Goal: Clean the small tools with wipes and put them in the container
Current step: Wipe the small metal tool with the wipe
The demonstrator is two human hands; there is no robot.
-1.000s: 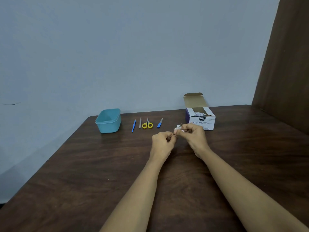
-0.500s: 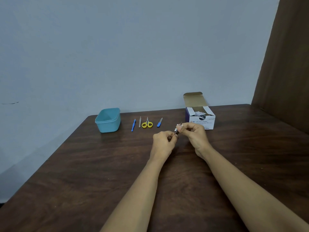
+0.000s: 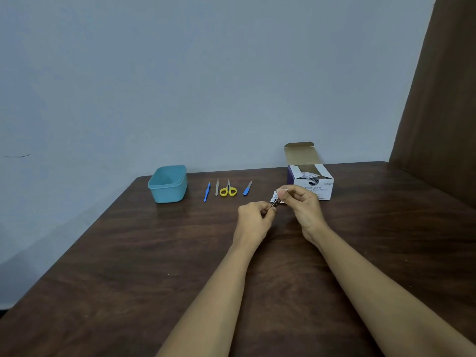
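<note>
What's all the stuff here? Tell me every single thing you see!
tub: one, teal, far left on the table
stick tool: one, blue, right of the tub
file: one, grey, next in the row
scissors: one, yellow handles, next in the row
small tool: one, blue handle, row's right end
box of swabs: one, white and purple, open, far right
paper scrap: one, white, behind the hands
metal tool: one, silver, between the hands
wipe: one, white, at right fingertips
table: one, dark brown
left hand: grips the metal tool
right hand: pinches the wipe
</note>
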